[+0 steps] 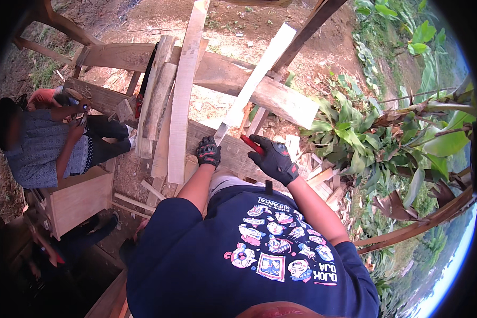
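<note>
My left hand [209, 152], in a black glove with red details, is curled at the near end of a long, pale wooden strip [257, 79]. The strip runs away from me across the timber beams; its near end looks greyer. Just right of that end, my right hand [276, 161], also gloved in black, is closed around a red handle [252, 144]. What the handle belongs to is hidden. Under both hands lies a thick, weathered plank [238, 153].
Left of my hands lie a long sawn board [185, 95] and rougher boards [158, 100]. A heavy beam [286, 102] crosses beyond. Wood offcuts [323, 177] litter the right. A person [42, 138] sits at left by a wooden box [82, 204]. Leafy plants [355, 132] grow at right.
</note>
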### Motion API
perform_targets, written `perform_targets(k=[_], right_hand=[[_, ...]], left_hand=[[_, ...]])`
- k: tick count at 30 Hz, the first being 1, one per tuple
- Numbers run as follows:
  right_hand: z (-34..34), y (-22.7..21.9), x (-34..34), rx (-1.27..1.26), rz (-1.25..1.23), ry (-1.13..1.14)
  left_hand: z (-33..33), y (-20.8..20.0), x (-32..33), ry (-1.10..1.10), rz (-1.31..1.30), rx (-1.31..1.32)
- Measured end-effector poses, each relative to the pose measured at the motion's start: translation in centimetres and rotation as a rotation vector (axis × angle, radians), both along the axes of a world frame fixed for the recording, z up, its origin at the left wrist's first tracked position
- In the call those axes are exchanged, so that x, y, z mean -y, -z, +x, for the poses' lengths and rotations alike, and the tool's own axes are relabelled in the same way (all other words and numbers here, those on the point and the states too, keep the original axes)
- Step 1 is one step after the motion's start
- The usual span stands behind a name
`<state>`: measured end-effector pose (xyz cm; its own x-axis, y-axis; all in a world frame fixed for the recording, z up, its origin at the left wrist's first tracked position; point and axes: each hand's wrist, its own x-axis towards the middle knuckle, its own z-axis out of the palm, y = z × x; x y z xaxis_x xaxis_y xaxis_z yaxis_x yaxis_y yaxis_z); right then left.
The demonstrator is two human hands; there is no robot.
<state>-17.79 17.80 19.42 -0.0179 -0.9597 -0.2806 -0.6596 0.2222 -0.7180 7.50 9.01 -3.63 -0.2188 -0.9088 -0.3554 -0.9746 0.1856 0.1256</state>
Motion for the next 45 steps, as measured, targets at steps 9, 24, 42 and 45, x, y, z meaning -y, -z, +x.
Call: perform_targets(k=[9, 24, 42, 45], right_hand=[[1.3, 0.4, -3.5, 0.068, -0.176, -0.111], [4.8, -2.4, 2.6, -0.052, -0.021, -0.053], [5.3, -3.6, 8.6, -0.023, -0.009, -0.120], [6.3, -2.9, 8.1, -0.034, 0.081, -0.103]], left_hand=[[1.4, 0.3, -0.6, -0.015, 0.170, -0.054], [-2.7, -1.1, 2.1, -0.194, 0.469, 0.171], [-1.4, 1.0, 1.6, -0.227, 0.432, 0.015], [-1.4, 1.7, 1.5, -0.247, 0.423, -0.016]])
